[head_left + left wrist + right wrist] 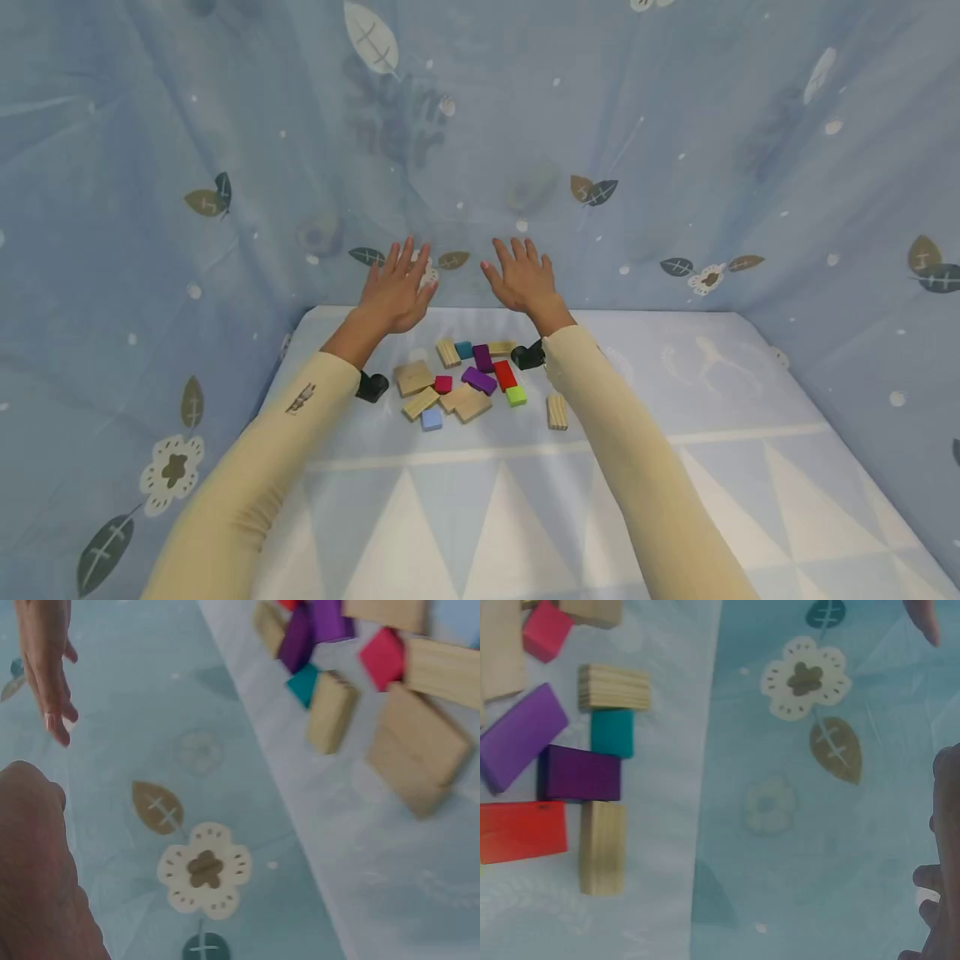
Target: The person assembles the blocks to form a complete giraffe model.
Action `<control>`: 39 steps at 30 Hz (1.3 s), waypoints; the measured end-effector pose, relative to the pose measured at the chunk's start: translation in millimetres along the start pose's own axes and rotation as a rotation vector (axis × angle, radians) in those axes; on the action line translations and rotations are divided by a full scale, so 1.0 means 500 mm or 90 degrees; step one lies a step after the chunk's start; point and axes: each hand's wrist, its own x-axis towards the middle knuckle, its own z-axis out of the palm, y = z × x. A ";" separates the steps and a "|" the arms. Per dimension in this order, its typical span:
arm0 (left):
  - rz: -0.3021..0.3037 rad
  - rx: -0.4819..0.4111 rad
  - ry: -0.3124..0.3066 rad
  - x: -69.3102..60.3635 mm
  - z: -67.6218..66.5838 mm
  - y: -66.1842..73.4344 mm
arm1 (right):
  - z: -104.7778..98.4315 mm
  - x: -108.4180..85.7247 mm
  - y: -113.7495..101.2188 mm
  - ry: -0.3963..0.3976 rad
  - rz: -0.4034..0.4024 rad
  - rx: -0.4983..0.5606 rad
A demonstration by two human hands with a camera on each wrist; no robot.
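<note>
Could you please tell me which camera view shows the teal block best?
The right wrist view, where the teal block appears largest and clearest. The head view shows it tiny; the left wrist view shows it blurred.

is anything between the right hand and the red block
Nothing visible covers the red block, so it looks reachable from above. On a low, straight path, the wooden block just beyond its far end lies between it and the right hand.

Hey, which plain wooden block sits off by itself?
The wooden block right of the lime-green block; the other wooden blocks lie in the cluster.
</note>
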 end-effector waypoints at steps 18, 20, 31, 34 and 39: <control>0.056 0.015 -0.069 -0.187 0.185 -0.009 | 0.073 -0.088 -0.004 0.022 -0.137 -0.019; 0.062 0.006 -0.063 -0.201 0.204 -0.010 | 0.083 -0.099 -0.007 0.015 -0.147 -0.019; 0.098 -0.001 -0.012 -0.248 0.258 -0.019 | 0.142 -0.167 -0.024 0.001 -0.227 -0.012; 0.078 -0.008 -0.016 -0.253 0.267 -0.016 | 0.165 -0.191 -0.026 0.011 -0.265 -0.004; 0.048 -0.009 -0.016 -0.255 0.283 -0.012 | 0.202 -0.226 -0.025 0.030 -0.325 0.014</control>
